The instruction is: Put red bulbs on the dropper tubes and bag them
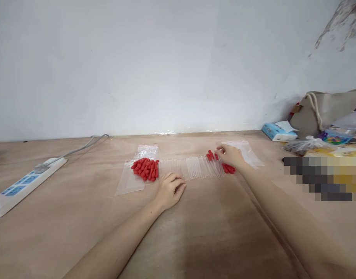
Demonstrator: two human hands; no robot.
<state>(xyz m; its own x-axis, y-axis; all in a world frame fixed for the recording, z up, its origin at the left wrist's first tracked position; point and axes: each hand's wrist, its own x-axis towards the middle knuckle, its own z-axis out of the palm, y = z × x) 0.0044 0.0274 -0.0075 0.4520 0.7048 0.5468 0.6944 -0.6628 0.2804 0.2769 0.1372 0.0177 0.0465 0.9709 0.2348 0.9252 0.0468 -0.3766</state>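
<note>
far left of the bench (50, 240): white power strip (40, 176) with blue socket panels, lying aslant, grey cable (87, 145) running back toward the wall (166, 58). next, clear zip bags (128, 184) lying flat, a heaped pile of red dropper bulbs (144, 168) partly over them.

just right of the pile, left hand (170, 190), palm down at the near edge of the tubes; fingers loosely bent, thumb apart from the fingertips. beyond it, a row of clear slim tubes (193, 166), side by side, mostly pointing away from the person, the rightmost ones slanting. a few red bulbs (210, 153) at the far ends of the slanting tubes.

right hand (229, 154) reaches in above these, thumb and fingertips close together at the bulbs; cannot tell whether it pinches one. small red cluster (229, 169) just below that wrist. behind the wrist, a flat clear bag (249, 153). far right: blue tissue pack (276, 133), then beige bag (337, 110) with rope handle.
</note>
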